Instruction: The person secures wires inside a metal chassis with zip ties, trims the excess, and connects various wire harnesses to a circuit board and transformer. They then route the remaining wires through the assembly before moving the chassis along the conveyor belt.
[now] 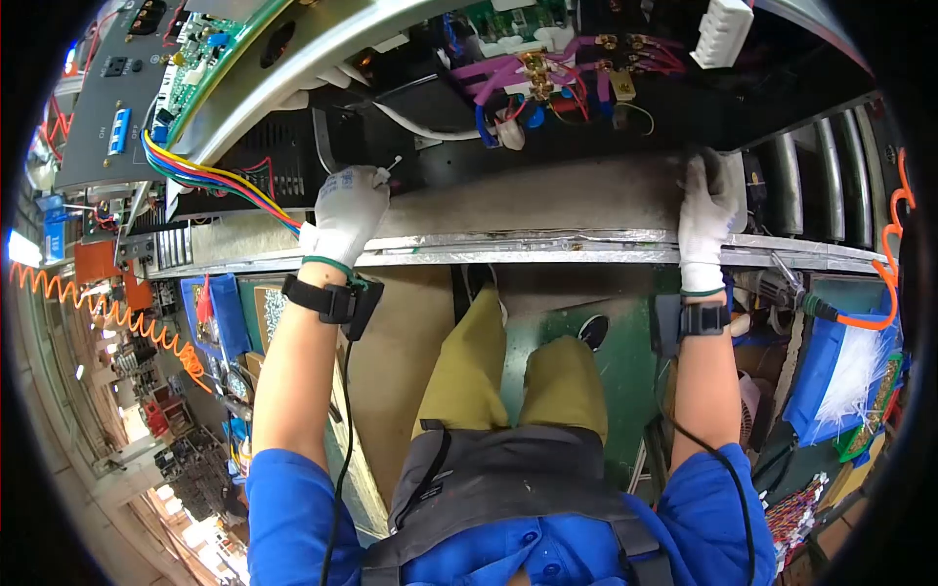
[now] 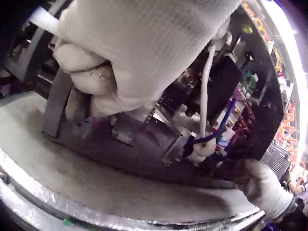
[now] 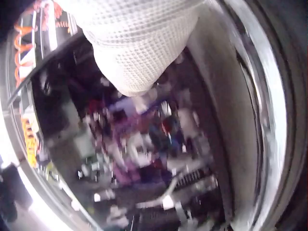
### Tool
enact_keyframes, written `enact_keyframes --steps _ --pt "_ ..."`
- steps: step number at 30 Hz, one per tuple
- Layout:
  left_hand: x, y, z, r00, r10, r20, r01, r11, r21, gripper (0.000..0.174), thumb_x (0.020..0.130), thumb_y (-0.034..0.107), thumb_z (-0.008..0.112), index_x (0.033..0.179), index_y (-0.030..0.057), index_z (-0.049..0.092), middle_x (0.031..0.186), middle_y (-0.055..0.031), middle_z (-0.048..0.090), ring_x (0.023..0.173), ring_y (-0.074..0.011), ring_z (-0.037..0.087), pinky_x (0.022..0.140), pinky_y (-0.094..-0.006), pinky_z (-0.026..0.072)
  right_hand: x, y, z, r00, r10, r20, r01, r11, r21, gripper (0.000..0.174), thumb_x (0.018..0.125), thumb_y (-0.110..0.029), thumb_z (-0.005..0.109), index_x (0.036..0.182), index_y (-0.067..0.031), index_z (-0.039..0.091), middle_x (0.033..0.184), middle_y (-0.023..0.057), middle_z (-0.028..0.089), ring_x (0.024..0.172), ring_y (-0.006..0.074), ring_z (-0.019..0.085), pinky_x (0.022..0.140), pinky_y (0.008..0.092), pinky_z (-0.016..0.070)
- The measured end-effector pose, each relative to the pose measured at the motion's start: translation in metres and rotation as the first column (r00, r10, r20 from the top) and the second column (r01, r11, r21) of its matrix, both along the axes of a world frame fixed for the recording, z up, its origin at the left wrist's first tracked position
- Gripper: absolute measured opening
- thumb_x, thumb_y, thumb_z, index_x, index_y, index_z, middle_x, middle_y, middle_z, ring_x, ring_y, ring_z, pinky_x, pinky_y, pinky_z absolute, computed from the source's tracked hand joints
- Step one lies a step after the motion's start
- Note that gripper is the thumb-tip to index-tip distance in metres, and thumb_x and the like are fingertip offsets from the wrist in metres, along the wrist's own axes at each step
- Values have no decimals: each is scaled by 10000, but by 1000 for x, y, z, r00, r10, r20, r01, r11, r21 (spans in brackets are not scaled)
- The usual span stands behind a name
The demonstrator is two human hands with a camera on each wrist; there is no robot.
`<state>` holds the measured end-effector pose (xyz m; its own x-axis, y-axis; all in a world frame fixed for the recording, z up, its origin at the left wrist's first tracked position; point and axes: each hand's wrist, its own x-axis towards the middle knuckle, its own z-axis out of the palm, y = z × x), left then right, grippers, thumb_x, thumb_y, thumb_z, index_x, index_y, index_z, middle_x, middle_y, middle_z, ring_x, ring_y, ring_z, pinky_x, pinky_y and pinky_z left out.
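Note:
A black metal chassis [image 1: 440,161] packed with wiring lies in front of me on a grey worktop [image 1: 547,200]. Wearing a white glove, my left hand [image 1: 350,207] grips the upright metal edge at the chassis's near left side, fingers curled over it in the left wrist view. A short white strip [image 1: 392,166] sticks out beside that hand. My right hand [image 1: 705,217], also gloved, holds the chassis's near right corner; its fingertips are hidden in the right wrist view. Purple wires [image 1: 498,76] and a white cable [image 1: 420,127] run inside the chassis.
A panel with a green circuit board [image 1: 200,59] stands at the far left, trailing a multicoloured wire bundle [image 1: 220,181]. Metal rollers [image 1: 826,181] lie to the right. Orange coiled hoses hang on both sides. A blue bin [image 1: 840,376] of white strips sits lower right.

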<state>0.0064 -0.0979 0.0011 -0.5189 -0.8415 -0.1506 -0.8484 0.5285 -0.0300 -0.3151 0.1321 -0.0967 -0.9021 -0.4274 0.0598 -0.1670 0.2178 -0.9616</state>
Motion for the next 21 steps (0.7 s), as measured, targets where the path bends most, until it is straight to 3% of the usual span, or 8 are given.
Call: enact_keyframes --steps 1,6,8,9,12,14,21 --pt "-3 -1 0 1000 -5 -12 4 1000 -3 227 831 283 594 897 86 687 874 -174 674 861 -372 636 776 -466 497 -5 1 -11 992 17 -122 -22 999 -39 236 914 -128 599 1107 7 624 984 122 671 914 158 615 842 277 476" --pt "-5 -4 -9 999 -41 7 41 998 -40 229 822 278 598 909 88 691 884 -170 675 870 -376 635 779 -463 497 2 2 2 999 11 -38 -15 995 -102 202 915 -96 588 1079 11 636 961 83 670 890 137 599 825 267 470" --pt "-7 -5 -6 997 -78 23 79 996 -31 227 818 275 595 906 88 689 894 -178 669 873 -378 630 783 -468 492 4 1 8 988 52 148 -18 975 -223 191 920 -85 580 1066 24 638 946 59 661 870 112 577 813 244 458" --pt "-9 -10 0 992 -52 115 49 999 22 221 810 270 596 885 81 683 882 -192 660 860 -385 626 777 -474 488 4 1 12 988 52 147 -18 974 -224 191 920 -85 580 1066 24 638 946 59 661 870 112 577 813 244 458" --pt "-10 -5 12 998 -2 61 -1 999 40 215 805 259 596 873 71 675 875 -196 654 854 -391 621 773 -475 485 6 1 14 962 33 271 8 988 -152 187 924 -79 574 1057 36 639 934 47 653 861 93 559 812 227 445" --pt "-10 -2 14 999 -6 51 5 1000 26 220 807 251 588 895 71 678 885 -197 655 870 -392 621 779 -472 485 3 1 6 993 73 94 -52 976 -212 185 920 -76 578 1052 36 641 931 52 656 865 97 563 816 231 447" --pt "-11 -7 3 996 -58 66 56 998 26 239 824 273 587 925 81 687 907 -182 664 903 -383 621 786 -469 488 3 2 8 999 43 26 -40 991 -125 189 919 -88 578 1053 21 652 972 66 673 893 117 590 835 250 456"
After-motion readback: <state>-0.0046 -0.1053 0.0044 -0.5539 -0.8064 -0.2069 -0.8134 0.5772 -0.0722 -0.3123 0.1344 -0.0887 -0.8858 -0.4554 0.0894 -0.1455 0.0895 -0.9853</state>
